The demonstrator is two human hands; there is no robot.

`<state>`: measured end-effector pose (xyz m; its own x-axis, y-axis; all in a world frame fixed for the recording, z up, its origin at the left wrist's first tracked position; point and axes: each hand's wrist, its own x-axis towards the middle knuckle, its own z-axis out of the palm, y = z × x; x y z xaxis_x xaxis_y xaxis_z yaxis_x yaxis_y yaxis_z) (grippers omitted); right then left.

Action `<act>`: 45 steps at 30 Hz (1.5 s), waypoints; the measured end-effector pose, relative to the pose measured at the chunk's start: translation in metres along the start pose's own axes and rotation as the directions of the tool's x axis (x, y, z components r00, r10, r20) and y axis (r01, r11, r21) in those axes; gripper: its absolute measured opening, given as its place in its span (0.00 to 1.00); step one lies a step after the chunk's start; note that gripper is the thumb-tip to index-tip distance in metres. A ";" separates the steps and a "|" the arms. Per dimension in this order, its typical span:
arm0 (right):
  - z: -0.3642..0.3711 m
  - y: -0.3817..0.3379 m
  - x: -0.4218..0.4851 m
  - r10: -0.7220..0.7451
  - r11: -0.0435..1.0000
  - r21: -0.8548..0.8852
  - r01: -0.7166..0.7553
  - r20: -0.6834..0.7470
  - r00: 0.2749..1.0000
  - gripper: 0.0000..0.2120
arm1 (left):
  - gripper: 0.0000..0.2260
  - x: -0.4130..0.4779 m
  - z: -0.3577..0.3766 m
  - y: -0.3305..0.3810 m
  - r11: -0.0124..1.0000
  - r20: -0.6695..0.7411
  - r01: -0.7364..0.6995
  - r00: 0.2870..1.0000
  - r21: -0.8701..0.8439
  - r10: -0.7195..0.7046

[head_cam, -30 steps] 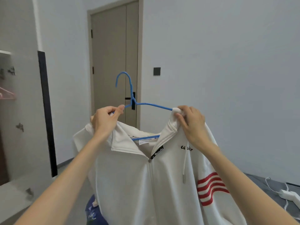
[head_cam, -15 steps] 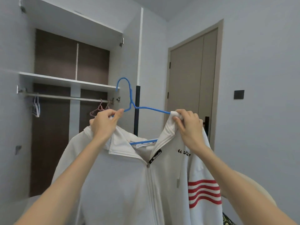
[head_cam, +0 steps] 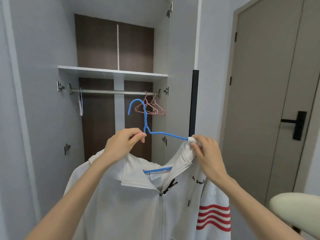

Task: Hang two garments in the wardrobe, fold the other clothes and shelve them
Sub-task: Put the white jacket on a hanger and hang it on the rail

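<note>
A white zip jacket (head_cam: 138, 201) with red sleeve stripes hangs on a blue hanger (head_cam: 166, 134) in front of me. My left hand (head_cam: 121, 144) pinches the hanger's left arm near its neck, over the jacket's left shoulder. My right hand (head_cam: 204, 153) grips the jacket's collar at the hanger's right end. The hanger's hook points up and left, below the wardrobe rail (head_cam: 112, 91). The open wardrobe stands straight ahead.
Two pink hangers (head_cam: 152, 108) hang at the rail's right end, and a pale hanger (head_cam: 80, 104) at its left. A white shelf (head_cam: 110, 71) runs above the rail. A closed door (head_cam: 270, 101) with a black handle is on the right. A cream rounded object (head_cam: 297, 208) sits low right.
My view has swung left from the door to face the open wardrobe. Both hands keep their hold, and the jacket on its hanger now sits in front of the rail.
</note>
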<state>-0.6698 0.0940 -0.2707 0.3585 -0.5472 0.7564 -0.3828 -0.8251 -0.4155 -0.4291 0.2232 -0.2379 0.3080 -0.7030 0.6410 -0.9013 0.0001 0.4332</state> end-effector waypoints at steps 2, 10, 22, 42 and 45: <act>0.011 0.001 0.023 0.063 0.998 0.011 -0.063 0.032 0.998 0.10 | 0.07 0.018 -0.004 -0.004 1.000 -0.021 0.012 1.000 0.012 -0.012; 0.002 -0.046 0.149 0.594 0.454 0.454 -0.767 0.487 0.640 0.19 | 0.13 0.098 -0.071 0.021 0.989 -0.016 0.140 0.990 0.055 -0.139; -0.035 -0.114 0.285 0.463 0.405 0.454 -0.794 0.647 0.606 0.07 | 0.12 0.182 -0.160 0.082 0.990 0.318 0.122 0.938 0.067 -0.137; 0.026 -0.054 0.228 0.379 0.790 0.225 -0.570 0.552 0.743 0.18 | 0.14 0.172 -0.116 0.018 0.919 0.073 0.394 0.917 -0.027 -0.391; 0.031 -0.057 0.255 0.087 0.970 0.177 -0.167 0.389 0.917 0.26 | 0.16 0.184 -0.116 0.008 0.941 0.116 0.336 0.937 -0.046 -0.329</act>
<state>-0.5305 -0.0025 -0.0694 0.6265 -0.6281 0.4615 -0.2802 -0.7341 -0.6186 -0.3444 0.1763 -0.0428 0.5494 -0.7417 0.3848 -0.7307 -0.2031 0.6518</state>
